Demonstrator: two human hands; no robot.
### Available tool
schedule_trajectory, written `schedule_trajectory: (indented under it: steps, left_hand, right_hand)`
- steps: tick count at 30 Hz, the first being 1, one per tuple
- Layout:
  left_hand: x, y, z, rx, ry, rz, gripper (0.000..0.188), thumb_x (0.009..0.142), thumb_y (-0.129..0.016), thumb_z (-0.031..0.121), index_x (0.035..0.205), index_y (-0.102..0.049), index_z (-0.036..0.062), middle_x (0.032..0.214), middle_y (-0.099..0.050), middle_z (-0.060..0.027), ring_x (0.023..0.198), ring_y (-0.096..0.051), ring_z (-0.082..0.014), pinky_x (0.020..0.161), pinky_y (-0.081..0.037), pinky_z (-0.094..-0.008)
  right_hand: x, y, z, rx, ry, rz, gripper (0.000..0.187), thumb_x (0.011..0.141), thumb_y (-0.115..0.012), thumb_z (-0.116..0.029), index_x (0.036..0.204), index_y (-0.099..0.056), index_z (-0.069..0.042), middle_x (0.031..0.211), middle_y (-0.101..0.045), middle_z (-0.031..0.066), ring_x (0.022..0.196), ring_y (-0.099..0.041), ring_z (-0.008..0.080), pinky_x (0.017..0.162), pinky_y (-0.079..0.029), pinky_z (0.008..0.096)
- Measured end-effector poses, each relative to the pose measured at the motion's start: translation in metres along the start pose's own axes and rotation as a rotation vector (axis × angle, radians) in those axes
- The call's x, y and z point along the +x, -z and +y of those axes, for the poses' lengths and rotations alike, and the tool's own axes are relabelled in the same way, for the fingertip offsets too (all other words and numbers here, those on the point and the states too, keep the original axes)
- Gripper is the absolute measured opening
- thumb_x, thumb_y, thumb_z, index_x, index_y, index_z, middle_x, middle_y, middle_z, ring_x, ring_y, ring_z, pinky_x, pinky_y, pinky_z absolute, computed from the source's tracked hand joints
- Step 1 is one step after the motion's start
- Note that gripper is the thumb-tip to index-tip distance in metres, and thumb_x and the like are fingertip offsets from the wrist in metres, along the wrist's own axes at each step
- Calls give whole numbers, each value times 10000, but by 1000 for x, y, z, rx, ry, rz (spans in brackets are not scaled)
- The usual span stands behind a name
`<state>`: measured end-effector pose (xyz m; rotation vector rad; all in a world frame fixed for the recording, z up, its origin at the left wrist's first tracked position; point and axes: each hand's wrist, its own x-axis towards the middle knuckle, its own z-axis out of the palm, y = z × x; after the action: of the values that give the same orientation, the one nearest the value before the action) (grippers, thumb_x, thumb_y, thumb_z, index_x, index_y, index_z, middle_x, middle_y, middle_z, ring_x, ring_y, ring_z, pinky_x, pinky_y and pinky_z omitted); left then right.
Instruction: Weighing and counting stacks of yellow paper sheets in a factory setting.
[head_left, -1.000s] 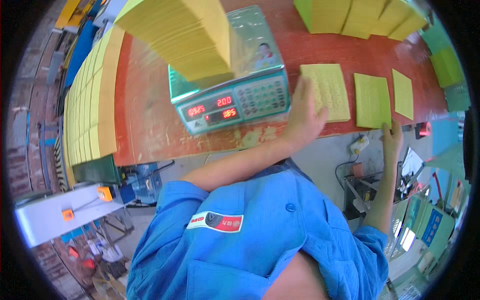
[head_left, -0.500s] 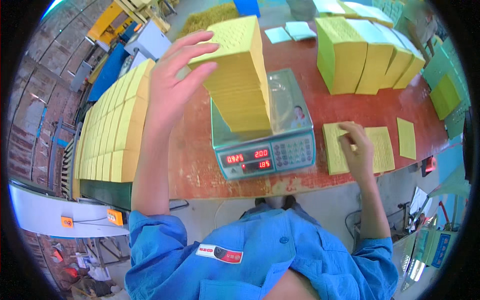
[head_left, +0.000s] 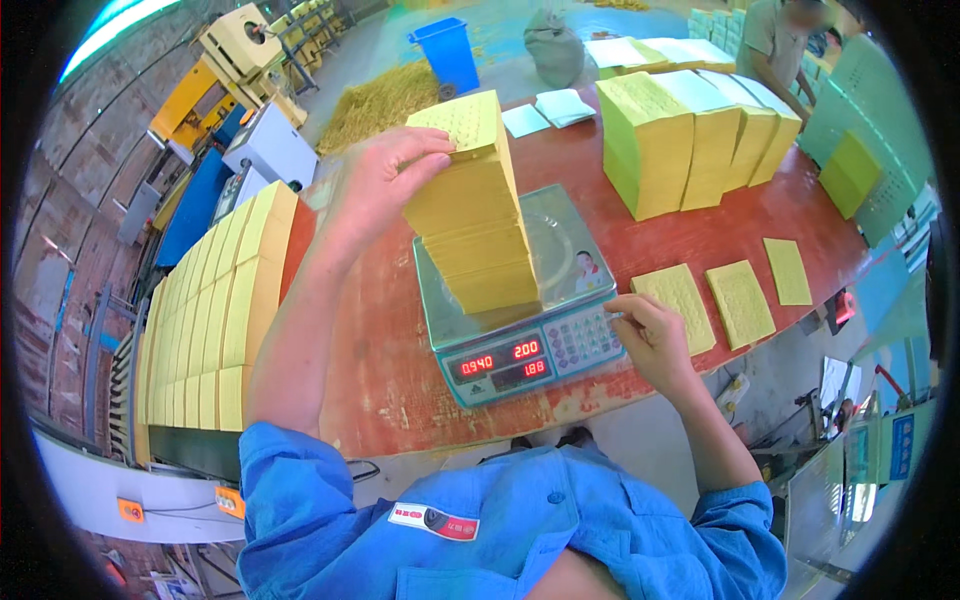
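Observation:
A tall stack of yellow paper sheets (head_left: 468, 215), dimpled on top and slightly crooked in its layers, stands on the pan of a digital scale (head_left: 590, 337) with red lit digits. My left hand (head_left: 385, 180) is at the stack's upper left corner, fingers stretched and fingertips against its edge. My right hand (head_left: 655, 345) is beside the scale's right front corner, fingers curled together and no sheet visible in them. Just right of it lies a low pile of dimpled yellow sheets (head_left: 680, 300). A second low pile (head_left: 741, 305) lies farther right, followed by a thin yellow piece (head_left: 788, 271).
Yellow paper blocks stand at the right rear of the red table (head_left: 385, 400). More blocks (head_left: 215, 310) are packed in rows at left. Pale blue sheets (head_left: 563, 108) lie at the back edge. Beyond are a blue bin (head_left: 447, 55) and another person (head_left: 775, 50).
My left hand has come against the stack's corner. My right hand has moved left from over the low piles to the scale's corner. The scale's digits have changed, and the view has shifted.

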<state>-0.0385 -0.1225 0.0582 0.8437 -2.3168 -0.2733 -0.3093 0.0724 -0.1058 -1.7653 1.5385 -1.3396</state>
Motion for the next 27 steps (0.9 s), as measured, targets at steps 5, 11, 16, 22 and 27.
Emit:
schedule_trajectory:
  steps: [5,11,16,22,27]
  left_hand:
    - [-6,0,2,42,-61,13,170,895,-628,97,1022,-706,15,1090,-704,-111,1022,-659,-208,905,-490,-309]
    - [-2,-10,-2,107,-186,505,141,930,-593,73,1035,-672,23,1078,-686,-82,1033,-632,-217,904,-479,-306]
    - [-41,-10,94,363,-633,326,180,950,-547,68,1067,-627,-43,1136,-658,-175,1120,-618,-310,1015,-439,-477]
    - [-111,-151,138,62,-778,-265,333,889,-648,246,1094,-621,-16,1190,-625,-161,1180,-575,-306,1067,-339,-577]
    - [-139,-227,144,-296,-420,-299,523,868,-676,245,1281,-524,-38,1257,-573,-195,1185,-556,-306,1038,-403,-519]
  right_hand:
    - [-9,-7,-7,8,-7,22,191,840,-627,13,1028,-660,-1,926,-650,129,724,-636,193,650,-507,298]
    - [2,-15,-19,401,-54,44,240,924,-582,-75,1143,-615,16,1030,-649,128,876,-649,187,760,-520,287]
    - [2,-13,-42,1504,-104,-252,683,973,-512,-485,1450,-342,-28,1379,-498,150,1208,-540,261,993,-460,406]
    - [-77,17,-9,1487,-484,139,560,943,-574,-228,1428,-381,-26,1389,-504,141,1267,-509,254,1073,-403,418]
    - [-153,49,33,1213,-754,287,522,897,-564,-57,1398,-428,-5,1319,-560,119,1200,-550,213,1017,-441,362]
